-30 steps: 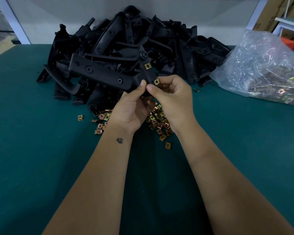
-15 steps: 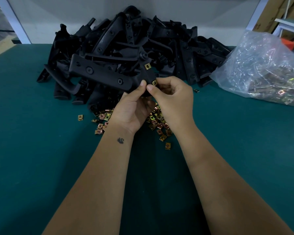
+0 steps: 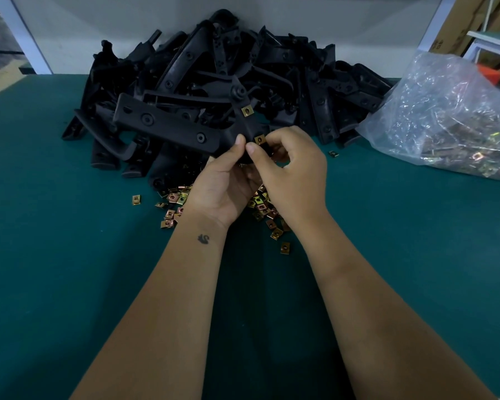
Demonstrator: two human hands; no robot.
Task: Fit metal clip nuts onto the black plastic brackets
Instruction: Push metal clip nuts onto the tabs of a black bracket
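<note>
While left hand (image 3: 224, 184) grips matte bracket (image 3: 168, 125), right hand (image 3: 293, 174) pinches brassy square clip nut (image 3: 259, 139)

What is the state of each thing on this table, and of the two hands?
Held bracket: lifted over the table, gripped at its right end by both hands.
Upper clip nut: already seated on the bracket.
Lower clip nut: on the bracket edge, pinched by the right hand.
Left hand: grips the bracket.
Right hand: fingers curled round the nut.
Loose clip nuts: scattered on the table.
Plastic bag: lying, holds more nuts.
Bracket pile: heaped behind.
</note>
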